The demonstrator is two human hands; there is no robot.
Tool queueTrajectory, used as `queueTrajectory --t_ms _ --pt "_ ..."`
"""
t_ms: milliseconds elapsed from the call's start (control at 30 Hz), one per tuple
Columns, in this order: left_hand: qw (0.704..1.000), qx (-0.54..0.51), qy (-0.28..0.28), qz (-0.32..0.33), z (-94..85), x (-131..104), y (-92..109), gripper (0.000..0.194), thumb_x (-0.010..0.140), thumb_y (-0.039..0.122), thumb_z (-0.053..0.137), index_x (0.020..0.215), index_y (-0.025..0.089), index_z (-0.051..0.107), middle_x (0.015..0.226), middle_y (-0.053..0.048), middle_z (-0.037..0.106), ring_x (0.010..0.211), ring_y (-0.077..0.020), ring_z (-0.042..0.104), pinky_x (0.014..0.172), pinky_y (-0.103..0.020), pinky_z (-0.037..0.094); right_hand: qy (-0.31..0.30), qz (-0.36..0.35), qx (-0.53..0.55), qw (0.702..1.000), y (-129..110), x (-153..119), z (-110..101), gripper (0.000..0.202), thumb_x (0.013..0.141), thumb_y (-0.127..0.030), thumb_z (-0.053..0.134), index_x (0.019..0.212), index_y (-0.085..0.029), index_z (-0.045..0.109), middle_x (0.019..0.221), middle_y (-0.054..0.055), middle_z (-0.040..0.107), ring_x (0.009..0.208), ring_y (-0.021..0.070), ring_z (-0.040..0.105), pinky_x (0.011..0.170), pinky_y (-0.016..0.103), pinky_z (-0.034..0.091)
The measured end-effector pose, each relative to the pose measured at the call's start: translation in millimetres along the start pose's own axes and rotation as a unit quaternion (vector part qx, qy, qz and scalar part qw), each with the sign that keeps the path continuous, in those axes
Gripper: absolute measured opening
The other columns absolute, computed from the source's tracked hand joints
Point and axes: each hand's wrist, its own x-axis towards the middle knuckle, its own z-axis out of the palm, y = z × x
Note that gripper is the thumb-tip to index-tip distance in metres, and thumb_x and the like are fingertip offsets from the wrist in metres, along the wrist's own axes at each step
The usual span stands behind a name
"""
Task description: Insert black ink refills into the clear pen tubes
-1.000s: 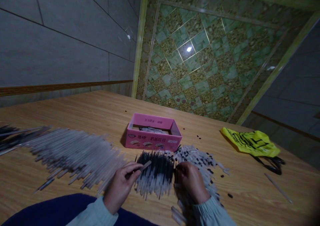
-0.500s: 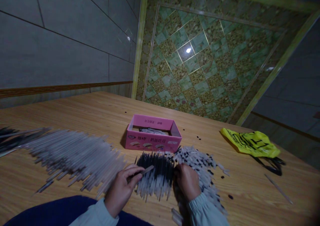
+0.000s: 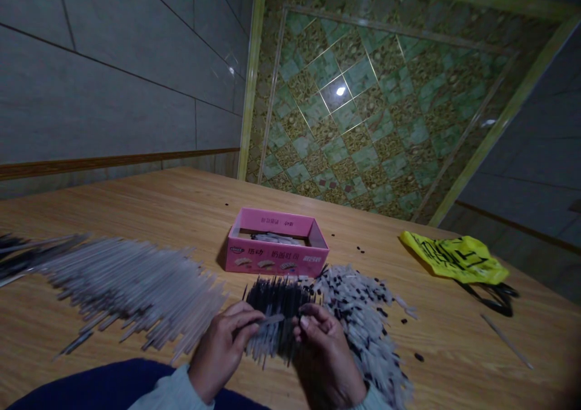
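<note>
My left hand point(image 3: 227, 343) pinches a thin translucent grey stick point(image 3: 271, 320), whose tip points right toward my other hand. Just right of it, my right hand point(image 3: 324, 349) has its thumb and fingers pressed together on a small dark piece, partly hidden. Beneath and between both hands lies a bundle of thin sticks point(image 3: 272, 292), dark at the far end and pale nearer me. A heap of small whitish and black pieces point(image 3: 363, 313) spreads beside my right hand. Left of my left hand is a wide layer of long translucent sticks point(image 3: 136, 283).
An open pink box point(image 3: 276, 259) holding pale items stands beyond the bundle. A yellow bag point(image 3: 454, 259) with black straps lies at the right, near a single thin stick point(image 3: 506, 340). Dark sticks point(image 3: 27, 256) lie at the far left of the wooden table point(image 3: 181, 198).
My right hand has turned palm-inward and moved slightly left and down from the heap's edge, closer to the stick's tip. My left hand is slightly lower, still holding the stick.
</note>
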Motion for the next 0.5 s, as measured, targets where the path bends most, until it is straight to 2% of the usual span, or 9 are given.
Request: queueTrajectory --t_ms 67,167,300,400,500 --pt "1.000 0.013 -0.006 0.008 0.9 -0.6 -1.2 0.024 0.083 0.017 0.052 0.093 0.022 0.073 0.085 -0.005 0.068 0.082 -0.0172 0.062 0.074 -0.027 0.048 -0.003 0.005 0.045 0.999 11.8 -1.5 -2.1 0.029 0.066 -0.022 0.079 0.089 -0.015 0.063 0.073 0.004 0.067 0.060 0.0098 0.060 0.057 0.020 0.043" --pt "0.999 0.028 -0.017 0.010 2.0 -1.0 -2.0 0.024 0.084 0.017 0.051 0.094 0.023 0.072 0.085 -0.005 0.067 0.083 -0.0170 0.062 0.074 -0.027 0.048 -0.008 -0.012 0.035 0.999 22.4 -0.6 -8.4 0.026 0.069 -0.021 0.078 0.089 -0.016 0.063 0.069 0.001 0.062 0.060 0.0101 0.058 0.055 0.020 0.043" --pt "0.998 0.051 -0.039 0.011 2.9 -1.2 -0.8 0.025 0.085 0.018 0.051 0.096 0.024 0.072 0.086 -0.004 0.065 0.083 -0.0170 0.062 0.073 -0.027 0.047 -0.002 -0.070 -0.078 0.995 22.9 -0.3 -15.1 0.023 0.071 -0.025 0.076 0.089 -0.016 0.065 0.076 0.002 0.063 0.067 0.0131 0.058 0.061 0.025 0.045" --pt "0.997 0.063 -0.053 0.010 3.3 -1.9 -0.2 0.026 0.085 0.018 0.050 0.097 0.025 0.072 0.085 -0.004 0.065 0.084 -0.0172 0.061 0.073 -0.027 0.046 0.013 -0.114 -0.192 0.975 17.2 -1.0 -16.1 0.020 0.070 -0.026 0.075 0.085 -0.016 0.067 0.077 0.003 0.065 0.070 0.0150 0.058 0.065 0.026 0.044" --pt "0.995 0.073 -0.062 0.006 3.6 -2.8 0.3 0.026 0.085 0.018 0.049 0.097 0.025 0.071 0.086 -0.004 0.065 0.085 -0.0175 0.061 0.074 -0.027 0.046 0.017 -0.129 -0.259 0.957 11.4 -1.9 -13.6 0.017 0.070 -0.027 0.073 0.082 -0.016 0.068 0.075 0.004 0.066 0.070 0.0168 0.058 0.065 0.027 0.045"
